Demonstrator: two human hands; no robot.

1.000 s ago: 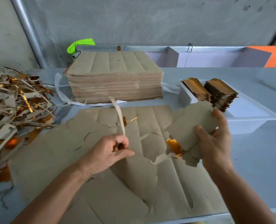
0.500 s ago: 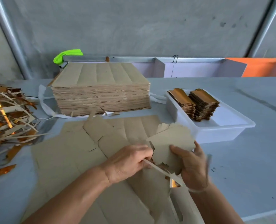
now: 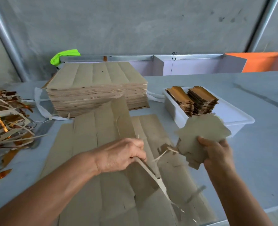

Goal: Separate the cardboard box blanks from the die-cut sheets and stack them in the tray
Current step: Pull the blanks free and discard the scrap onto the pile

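Note:
My right hand (image 3: 216,152) grips a small bundle of separated box blanks (image 3: 201,134), held up just in front of the white tray (image 3: 236,121). The tray holds two stacks of gold-faced blanks (image 3: 195,100). My left hand (image 3: 120,154) grips a thin waste strip (image 3: 153,175) and a raised part of the die-cut sheet (image 3: 105,128), which lies spread on the table in front of me. Torn slivers hang between the bundle and the sheet.
A thick pile of uncut die-cut sheets (image 3: 95,88) stands at the back centre. A heap of scrap strips (image 3: 6,124) lies at the left. The grey table (image 3: 257,160) runs right of the tray. A green object (image 3: 63,57) and an orange panel (image 3: 265,62) sit behind.
My right hand pulled the bundle of blanks free and moved it right toward the tray. My left hand stayed on the sheet, now lifting part of it with the strip.

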